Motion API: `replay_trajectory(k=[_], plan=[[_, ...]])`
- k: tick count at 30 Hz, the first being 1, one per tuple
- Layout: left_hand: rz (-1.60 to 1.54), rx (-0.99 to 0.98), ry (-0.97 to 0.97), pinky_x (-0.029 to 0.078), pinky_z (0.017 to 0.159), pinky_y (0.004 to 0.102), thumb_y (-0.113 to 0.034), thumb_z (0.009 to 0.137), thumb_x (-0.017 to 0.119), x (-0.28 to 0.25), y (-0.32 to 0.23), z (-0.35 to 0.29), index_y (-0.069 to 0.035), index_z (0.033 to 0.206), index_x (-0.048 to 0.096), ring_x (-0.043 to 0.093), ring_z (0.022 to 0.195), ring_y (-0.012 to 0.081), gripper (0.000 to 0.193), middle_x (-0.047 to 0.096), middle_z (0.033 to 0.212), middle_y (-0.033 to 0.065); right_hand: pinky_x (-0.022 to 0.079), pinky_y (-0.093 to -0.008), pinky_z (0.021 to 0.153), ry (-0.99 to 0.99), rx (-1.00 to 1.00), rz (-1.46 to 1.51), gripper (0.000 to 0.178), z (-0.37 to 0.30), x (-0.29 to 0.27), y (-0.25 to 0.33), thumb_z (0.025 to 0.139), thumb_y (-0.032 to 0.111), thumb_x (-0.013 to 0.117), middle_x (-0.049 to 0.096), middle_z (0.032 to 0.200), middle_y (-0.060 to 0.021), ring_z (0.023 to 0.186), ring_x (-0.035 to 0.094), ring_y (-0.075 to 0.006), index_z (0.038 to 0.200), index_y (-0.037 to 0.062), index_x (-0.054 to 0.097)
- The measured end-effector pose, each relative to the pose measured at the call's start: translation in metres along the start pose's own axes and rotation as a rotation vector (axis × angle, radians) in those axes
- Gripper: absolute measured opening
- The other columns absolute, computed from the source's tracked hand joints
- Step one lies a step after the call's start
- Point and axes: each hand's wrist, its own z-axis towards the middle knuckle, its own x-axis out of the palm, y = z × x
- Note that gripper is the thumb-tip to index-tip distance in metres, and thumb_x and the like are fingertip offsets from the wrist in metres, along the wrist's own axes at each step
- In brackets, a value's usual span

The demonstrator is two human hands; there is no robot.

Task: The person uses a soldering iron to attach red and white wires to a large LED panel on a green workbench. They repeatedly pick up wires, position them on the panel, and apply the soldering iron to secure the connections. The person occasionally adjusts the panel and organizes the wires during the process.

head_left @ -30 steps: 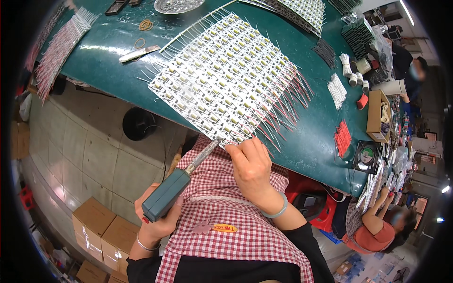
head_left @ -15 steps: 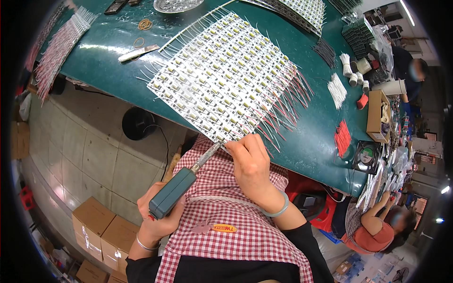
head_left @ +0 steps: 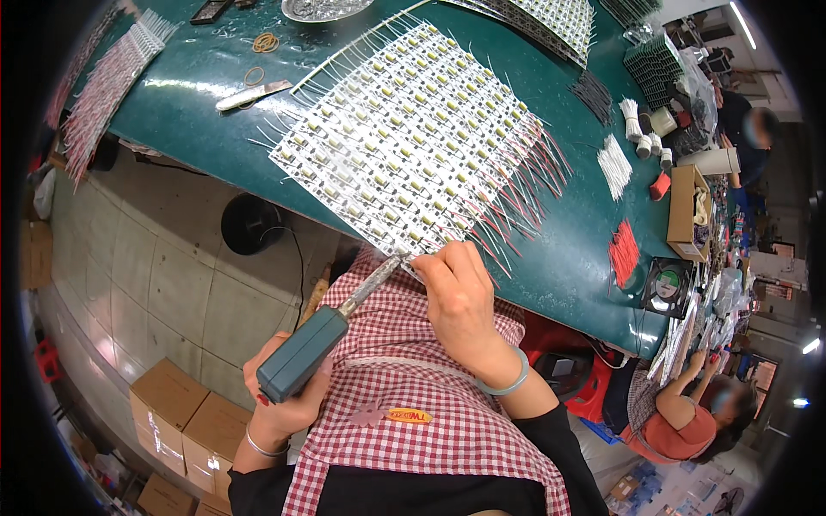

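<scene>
A white panel of small circuit boards with rows of yellowish components lies on the bench, its near corner at the edge. Thin white wires stick out on its left, red and white wires on its right. My left hand is wrapped round the dark green body of a soldering iron, whose metal shaft slants up so the tip meets the panel's near corner. Beside that tip, the fingers of my right hand are pinched at the same corner; what is between them is too small to make out.
On the green bench are a knife, rubber bands, a metal dish, red wires, white wires and a small fan. A black bin stands below. A co-worker sits at the right.
The soldering iron's body and my left hand have shifted slightly down and left, with the tip still at the panel's corner. My right hand has barely moved.
</scene>
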Motion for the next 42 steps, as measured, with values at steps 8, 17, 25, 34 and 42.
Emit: replay_trajectory(k=[8,17,25,34,42], plan=[[-0.095,-0.073,-0.030,0.052,0.060,0.0292,0.002,0.074,0.073,-0.001,0.002,-0.002,0.005,0.093,0.070,0.066,0.066,0.0219,0.020,0.068,0.085,0.0135,0.046,-0.0394,0.065,-0.001,0.001,-0.009,0.014,0.000,0.000,0.000,0.079,-0.005,0.071,0.053,0.080,-0.0101,0.078,0.055,-0.0279,0.091,-0.0006,0.067],[-0.498,-0.252,-0.439,0.049,0.055,0.0234,0.001,0.081,0.075,-0.012,-0.009,0.050,0.004,0.111,0.065,0.061,0.062,0.0094,0.031,0.069,0.089,0.0062,0.047,-0.0401,0.070,0.036,0.047,-0.012,0.012,0.003,-0.004,0.006,0.080,-0.004,0.069,0.054,0.085,-0.0109,0.083,0.055,-0.0298,0.090,0.0014,0.066],[-0.379,0.144,-0.698,0.042,0.047,0.0239,0.005,0.083,0.070,-0.049,-0.026,0.178,0.007,0.107,0.064,0.056,0.056,0.0101,0.024,0.067,0.096,0.0110,0.048,-0.0405,0.072,0.047,0.050,0.088,0.013,0.005,-0.019,0.002,0.082,-0.003,0.065,0.055,0.091,-0.0115,0.088,0.055,-0.0310,0.094,0.0026,0.063],[-0.649,-0.075,-0.650,0.042,0.045,0.0249,-0.001,0.081,0.072,-0.063,0.018,0.307,0.004,0.090,0.066,0.057,0.053,0.0150,0.012,0.064,0.075,0.0089,0.046,-0.0404,0.073,-0.076,0.082,0.214,0.016,0.014,-0.063,-0.025,0.079,-0.006,0.069,0.059,0.087,-0.0122,0.083,0.056,-0.0318,0.093,0.0028,0.065],[-1.094,-0.451,-0.346,0.044,0.043,0.0198,-0.007,0.090,0.068,-0.156,0.129,0.429,0.007,0.104,0.058,0.058,0.055,0.0126,0.022,0.064,0.080,0.0153,0.046,-0.0378,0.072,-0.314,0.308,0.057,0.011,0.024,-0.108,-0.097,0.080,-0.007,0.069,0.060,0.085,-0.0123,0.081,0.057,-0.0301,0.088,0.0003,0.065]])
